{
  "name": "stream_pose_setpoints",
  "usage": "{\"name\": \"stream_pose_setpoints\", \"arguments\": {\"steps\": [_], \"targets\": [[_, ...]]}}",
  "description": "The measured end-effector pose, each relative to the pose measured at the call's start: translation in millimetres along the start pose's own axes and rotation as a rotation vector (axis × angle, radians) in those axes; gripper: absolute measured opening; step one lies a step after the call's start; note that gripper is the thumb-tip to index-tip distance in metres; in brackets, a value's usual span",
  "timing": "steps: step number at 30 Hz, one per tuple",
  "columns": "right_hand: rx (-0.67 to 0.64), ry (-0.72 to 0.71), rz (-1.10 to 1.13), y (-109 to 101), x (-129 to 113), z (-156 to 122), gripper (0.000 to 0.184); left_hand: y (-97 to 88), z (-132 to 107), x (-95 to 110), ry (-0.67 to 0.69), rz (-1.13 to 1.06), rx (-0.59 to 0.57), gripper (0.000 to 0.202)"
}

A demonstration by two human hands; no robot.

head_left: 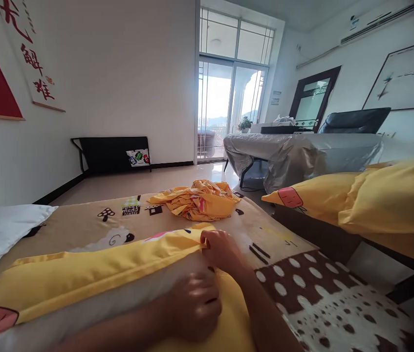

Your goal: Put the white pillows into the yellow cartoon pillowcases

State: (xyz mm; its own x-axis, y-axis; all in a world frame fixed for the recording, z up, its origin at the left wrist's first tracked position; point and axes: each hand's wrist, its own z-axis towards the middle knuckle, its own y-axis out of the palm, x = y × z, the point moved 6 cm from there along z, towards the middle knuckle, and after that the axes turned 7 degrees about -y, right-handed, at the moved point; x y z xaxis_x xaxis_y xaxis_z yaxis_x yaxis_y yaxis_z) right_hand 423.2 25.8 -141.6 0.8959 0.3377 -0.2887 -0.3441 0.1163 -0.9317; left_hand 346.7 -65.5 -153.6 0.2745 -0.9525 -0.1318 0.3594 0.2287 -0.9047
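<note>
Yellow cover: is lying lengthwise across the near part of the patterned spread (291, 239), its yellow cloth (100, 261) running from the lower left to the hands.
Pale filling: a greyish-white layer (133, 288) is showing along the cover's near edge, beneath the left forearm.
Right hand: this hand (223, 249) is pinching the cover's edge at its far right end, fingers bent round the cloth.
Left hand: this hand (195, 303) is resting over the near side, fingers curled inward; blur is hiding whether they are grasping cloth, so I cannot tell.
Beyond the cover: a crumpled orange cloth (207, 200) is sitting in a heap on the spread.
Left edge: a white pillow (5, 234) is lying on the spread.
Right side: a yellow bundle (393, 195) with a carrot-like print is resting apart from the spread.
Background: a plastic-draped table (283, 146) is standing before a dark chair (353, 121).
</note>
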Motion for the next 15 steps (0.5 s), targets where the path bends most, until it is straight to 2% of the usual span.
{"name": "stream_pose_setpoints", "arguments": {"steps": [2, 3, 5, 9, 12, 15], "targets": [[0.104, 0.046, -0.062, -12, -4, -5, 0.019, -0.6, -18, -8, -0.086, -0.018, 0.183, 0.024], [0.141, 0.052, -0.078, -17, -8, -8, 0.018, -1.3, -23, -13, -0.141, -0.023, 0.230, 0.023], [0.192, 0.057, -0.084, -24, -14, -12, 0.019, -2.3, -26, -20, -0.230, -0.012, 0.244, 0.023], [0.214, 0.136, -0.077, -26, -13, -15, 0.027, 3.4, -18, -29, -0.382, 0.010, 0.094, 0.035], [0.116, 0.143, -0.033, -15, -8, -12, 0.025, 11.1, -17, -38, -0.494, -0.038, -0.103, 0.037], [0.070, 0.085, 0.156, -7, -5, -7, 0.020, 11.1, -20, -49, -0.559, -0.116, -0.304, 0.032]]}}
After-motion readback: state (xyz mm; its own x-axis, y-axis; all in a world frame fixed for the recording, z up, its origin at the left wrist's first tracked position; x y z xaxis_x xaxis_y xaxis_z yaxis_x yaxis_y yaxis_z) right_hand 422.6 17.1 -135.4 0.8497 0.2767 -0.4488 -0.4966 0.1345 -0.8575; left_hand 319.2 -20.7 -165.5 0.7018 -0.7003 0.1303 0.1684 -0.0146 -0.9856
